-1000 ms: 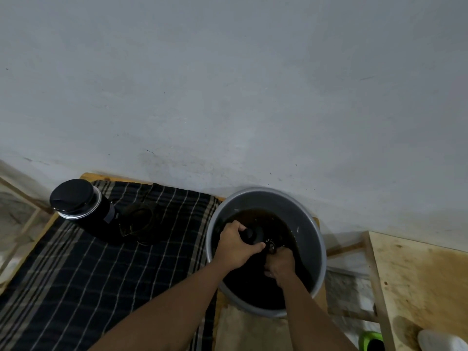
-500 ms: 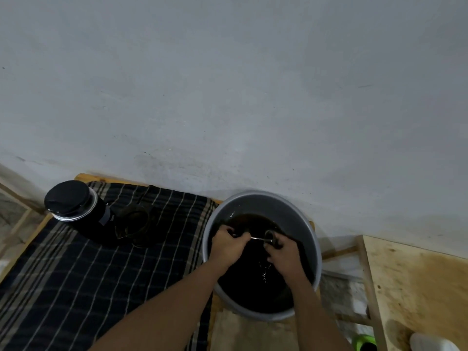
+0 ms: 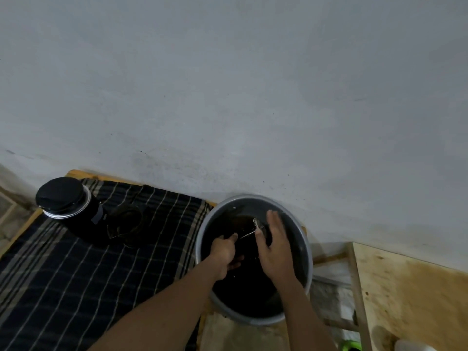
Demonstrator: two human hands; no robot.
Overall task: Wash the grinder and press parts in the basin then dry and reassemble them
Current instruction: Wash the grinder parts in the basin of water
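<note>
A grey round basin [image 3: 305,252] holds dark brown water. Both hands are inside it. My left hand [image 3: 226,252] is closed around the dark knob end of a press plunger, whose thin metal rod [image 3: 247,234] runs up and right to a round mesh filter disc [image 3: 256,222]. My right hand [image 3: 274,245] lies flat with fingers extended against the filter end of the plunger. A black cylindrical container with a black lid and silver rim [image 3: 64,201] stands on a dark checked cloth [image 3: 76,274] at the left, with dark parts [image 3: 126,225] beside it.
A grey plastered wall fills the upper view. The cloth covers a wooden table. A bare plywood surface [image 3: 415,295] lies at the right, with a gap between it and the basin. A green object [image 3: 350,345] shows at the bottom right.
The plunger has been lifted and turned so its rod and filter disc show above the water. My right hand opened out flat against the filter end.
</note>
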